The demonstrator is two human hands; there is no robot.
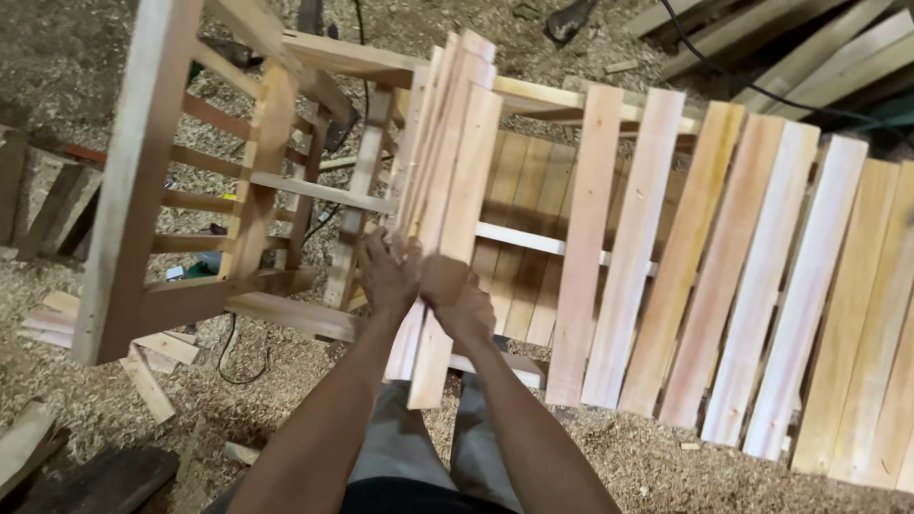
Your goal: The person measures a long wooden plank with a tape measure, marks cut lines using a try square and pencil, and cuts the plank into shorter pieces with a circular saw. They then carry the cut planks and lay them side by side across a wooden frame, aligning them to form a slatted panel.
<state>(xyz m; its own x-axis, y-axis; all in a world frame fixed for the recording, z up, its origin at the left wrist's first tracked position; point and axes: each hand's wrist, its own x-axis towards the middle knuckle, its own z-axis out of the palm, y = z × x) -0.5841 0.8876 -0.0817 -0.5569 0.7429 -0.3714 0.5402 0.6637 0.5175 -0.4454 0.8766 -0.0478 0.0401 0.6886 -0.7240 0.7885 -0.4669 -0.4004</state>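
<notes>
Both the left hand (pixel 388 276) and the right hand (pixel 455 297) were closed around a loose bundle of slats (pixel 447 171). Gripped low, the fanned stack could have slipped apart and knocked the laid slats (pixel 685 257) askew on the wooden frame (pixel 238 190).

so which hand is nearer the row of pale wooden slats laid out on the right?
Right. The right hand grips the bundle of light wooden slats on the side facing the row of pale wooden slats; the left hand holds the bundle's far side.
</notes>
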